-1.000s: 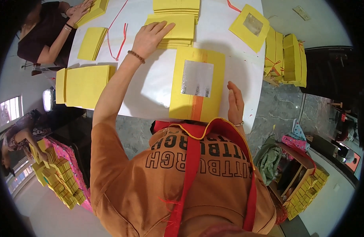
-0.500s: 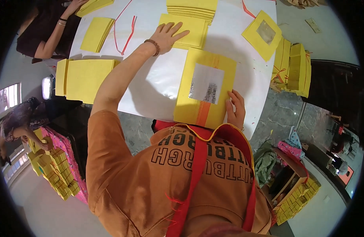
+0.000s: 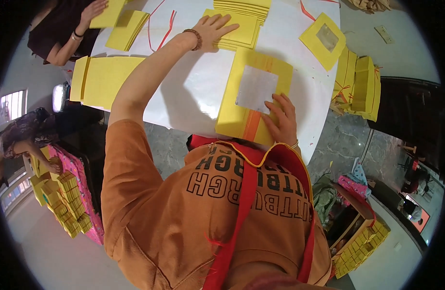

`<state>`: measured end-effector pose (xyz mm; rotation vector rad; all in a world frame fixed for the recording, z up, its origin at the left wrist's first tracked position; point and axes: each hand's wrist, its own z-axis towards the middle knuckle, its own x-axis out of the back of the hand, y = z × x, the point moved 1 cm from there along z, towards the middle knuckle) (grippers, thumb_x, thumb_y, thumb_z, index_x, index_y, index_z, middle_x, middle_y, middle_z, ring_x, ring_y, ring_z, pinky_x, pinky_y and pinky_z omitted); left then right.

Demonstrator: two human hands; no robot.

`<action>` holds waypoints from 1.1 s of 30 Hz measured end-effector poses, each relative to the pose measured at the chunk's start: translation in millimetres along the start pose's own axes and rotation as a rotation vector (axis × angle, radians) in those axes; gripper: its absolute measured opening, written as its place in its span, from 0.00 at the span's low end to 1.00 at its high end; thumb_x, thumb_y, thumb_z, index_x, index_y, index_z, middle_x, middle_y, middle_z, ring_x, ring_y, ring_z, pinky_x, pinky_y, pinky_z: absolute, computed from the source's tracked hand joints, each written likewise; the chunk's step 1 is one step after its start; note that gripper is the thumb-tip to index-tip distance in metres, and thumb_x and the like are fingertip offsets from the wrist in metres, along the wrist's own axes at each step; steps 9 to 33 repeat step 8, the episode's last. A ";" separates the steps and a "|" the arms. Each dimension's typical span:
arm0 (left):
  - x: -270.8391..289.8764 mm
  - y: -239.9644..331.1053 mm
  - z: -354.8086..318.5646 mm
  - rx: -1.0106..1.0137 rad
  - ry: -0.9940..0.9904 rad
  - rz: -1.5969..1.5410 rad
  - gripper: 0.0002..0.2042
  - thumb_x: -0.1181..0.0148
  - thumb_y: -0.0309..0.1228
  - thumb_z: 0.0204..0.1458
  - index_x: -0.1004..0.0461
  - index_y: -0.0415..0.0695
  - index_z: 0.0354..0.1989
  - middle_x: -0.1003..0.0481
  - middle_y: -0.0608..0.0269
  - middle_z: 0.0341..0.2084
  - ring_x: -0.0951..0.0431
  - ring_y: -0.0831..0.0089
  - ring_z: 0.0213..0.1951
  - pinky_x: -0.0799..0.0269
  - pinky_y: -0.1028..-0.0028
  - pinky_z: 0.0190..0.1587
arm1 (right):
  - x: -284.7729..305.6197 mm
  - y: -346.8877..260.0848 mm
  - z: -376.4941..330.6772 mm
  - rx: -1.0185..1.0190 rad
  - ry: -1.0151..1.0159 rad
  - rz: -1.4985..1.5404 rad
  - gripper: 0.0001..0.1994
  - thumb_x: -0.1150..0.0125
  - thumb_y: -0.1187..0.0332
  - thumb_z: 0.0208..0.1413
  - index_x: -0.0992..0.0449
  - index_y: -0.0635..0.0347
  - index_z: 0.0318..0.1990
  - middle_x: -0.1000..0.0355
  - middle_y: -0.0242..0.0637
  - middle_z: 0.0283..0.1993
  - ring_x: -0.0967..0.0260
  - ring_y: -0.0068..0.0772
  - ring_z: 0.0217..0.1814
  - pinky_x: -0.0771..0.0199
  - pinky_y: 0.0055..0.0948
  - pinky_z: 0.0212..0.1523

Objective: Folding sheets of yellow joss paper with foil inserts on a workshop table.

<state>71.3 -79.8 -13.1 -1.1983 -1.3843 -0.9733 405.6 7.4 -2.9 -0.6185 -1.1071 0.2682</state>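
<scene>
Both hands' fingers (image 3: 280, 108) flat on yellow sheets (image 3: 242, 82)

Left hand (image 3: 214, 30) flat on yellow sheet stack (image 3: 242, 24); right hand (image 3: 282, 119) presses foil-centred sheet (image 3: 254, 99) (white table (image 3: 193, 92)).

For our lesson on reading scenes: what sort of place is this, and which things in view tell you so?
Probably a small hand-craft workshop for paper goods. Stacks of yellow paper sheets cover a white table, tied yellow bundles sit beside it, and another person works at the same table.
</scene>
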 end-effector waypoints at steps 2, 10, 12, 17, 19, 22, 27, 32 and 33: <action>9.9 4.5 -11.2 0.061 0.131 -0.054 0.40 0.44 0.31 0.42 0.57 0.61 0.65 0.57 0.55 0.65 0.54 0.54 0.64 0.55 0.54 0.62 | -1.4 1.7 -0.6 0.002 0.006 0.014 0.16 0.35 0.67 0.43 0.25 0.54 0.43 0.35 0.37 0.54 0.43 0.44 0.61 0.42 0.38 0.56; 32.5 78.8 -65.3 -0.151 0.522 -0.399 0.30 0.48 0.18 0.37 0.36 0.46 0.55 0.36 0.47 0.53 0.38 0.51 0.57 0.44 0.60 0.59 | -6.1 4.3 -6.2 -0.033 0.034 0.061 0.17 0.35 0.66 0.43 0.25 0.54 0.43 0.36 0.37 0.55 0.45 0.44 0.62 0.44 0.39 0.59; 32.5 78.8 -65.3 -0.151 0.522 -0.399 0.30 0.48 0.18 0.37 0.36 0.46 0.55 0.36 0.47 0.53 0.38 0.51 0.57 0.44 0.60 0.59 | -6.1 4.3 -6.2 -0.033 0.034 0.061 0.17 0.35 0.66 0.43 0.25 0.54 0.43 0.36 0.37 0.55 0.45 0.44 0.62 0.44 0.39 0.59; 32.5 78.8 -65.3 -0.151 0.522 -0.399 0.30 0.48 0.18 0.37 0.36 0.46 0.55 0.36 0.47 0.53 0.38 0.51 0.57 0.44 0.60 0.59 | -6.1 4.3 -6.2 -0.033 0.034 0.061 0.17 0.35 0.66 0.43 0.25 0.54 0.43 0.36 0.37 0.55 0.45 0.44 0.62 0.44 0.39 0.59; 32.5 78.8 -65.3 -0.151 0.522 -0.399 0.30 0.48 0.18 0.37 0.36 0.46 0.55 0.36 0.47 0.53 0.38 0.51 0.57 0.44 0.60 0.59 | -6.1 4.3 -6.2 -0.033 0.034 0.061 0.17 0.35 0.66 0.43 0.25 0.54 0.43 0.36 0.37 0.55 0.45 0.44 0.62 0.44 0.39 0.59; 32.5 78.8 -65.3 -0.151 0.522 -0.399 0.30 0.48 0.18 0.37 0.36 0.46 0.55 0.36 0.47 0.53 0.38 0.51 0.57 0.44 0.60 0.59 | -6.1 4.3 -6.2 -0.033 0.034 0.061 0.17 0.35 0.66 0.43 0.25 0.54 0.43 0.36 0.37 0.55 0.45 0.44 0.62 0.44 0.39 0.59; 32.5 78.8 -65.3 -0.151 0.522 -0.399 0.30 0.48 0.18 0.37 0.36 0.46 0.55 0.36 0.47 0.53 0.38 0.51 0.57 0.44 0.60 0.59 | -6.1 4.3 -6.2 -0.033 0.034 0.061 0.17 0.35 0.66 0.43 0.25 0.54 0.43 0.36 0.37 0.55 0.45 0.44 0.62 0.44 0.39 0.59; 32.5 78.8 -65.3 -0.151 0.522 -0.399 0.30 0.48 0.18 0.37 0.36 0.46 0.55 0.36 0.47 0.53 0.38 0.51 0.57 0.44 0.60 0.59 | -6.1 4.3 -6.2 -0.033 0.034 0.061 0.17 0.35 0.66 0.43 0.25 0.54 0.43 0.36 0.37 0.55 0.45 0.44 0.62 0.44 0.39 0.59; 32.5 78.8 -65.3 -0.151 0.522 -0.399 0.30 0.48 0.18 0.37 0.36 0.46 0.55 0.36 0.47 0.53 0.38 0.51 0.57 0.44 0.60 0.59 | -6.1 4.3 -6.2 -0.033 0.034 0.061 0.17 0.35 0.66 0.43 0.25 0.54 0.43 0.36 0.37 0.55 0.45 0.44 0.62 0.44 0.39 0.59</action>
